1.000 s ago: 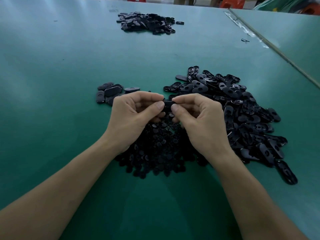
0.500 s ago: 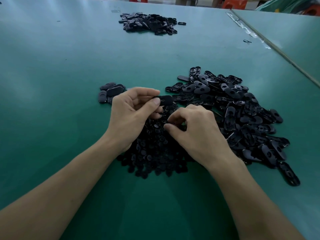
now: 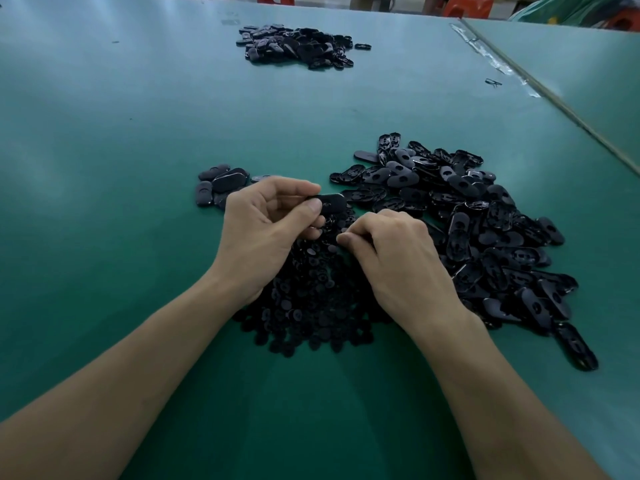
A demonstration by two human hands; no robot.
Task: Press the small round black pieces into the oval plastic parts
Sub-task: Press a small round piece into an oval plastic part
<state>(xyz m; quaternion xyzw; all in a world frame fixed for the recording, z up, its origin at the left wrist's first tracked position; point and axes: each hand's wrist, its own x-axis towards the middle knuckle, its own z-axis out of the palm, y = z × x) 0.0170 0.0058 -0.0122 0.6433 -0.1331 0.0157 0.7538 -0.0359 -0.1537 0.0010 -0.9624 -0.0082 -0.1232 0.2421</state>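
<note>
Your left hand (image 3: 266, 233) pinches one oval plastic part (image 3: 331, 203) between thumb and forefinger. It holds the part flat just above the counter (image 3: 104, 168). The part is glossy black, long and rounded at both ends, and its free end points toward your right hand (image 3: 398, 261). That hand is curled knuckles-up close by, with thumb and forefinger tips drawn together low over the small round black pieces (image 3: 311, 306). You cannot tell whether a piece sits between them. Those pieces lie in a dense, matte heap under and between your wrists, toward the near edge.

Touching that heap on the right is the big pile of loose ovals (image 3: 491, 237). Many of these show a round hole, and your right hand covers the pile's near-left fringe. Just beyond your left hand, a small cluster of ovals (image 3: 218, 183) lies flat, partly hidden behind your fingers. Well apart, toward the far edge, sits another dark pile (image 3: 298, 46). A taped seam (image 3: 485, 53) runs down the counter's right side.
</note>
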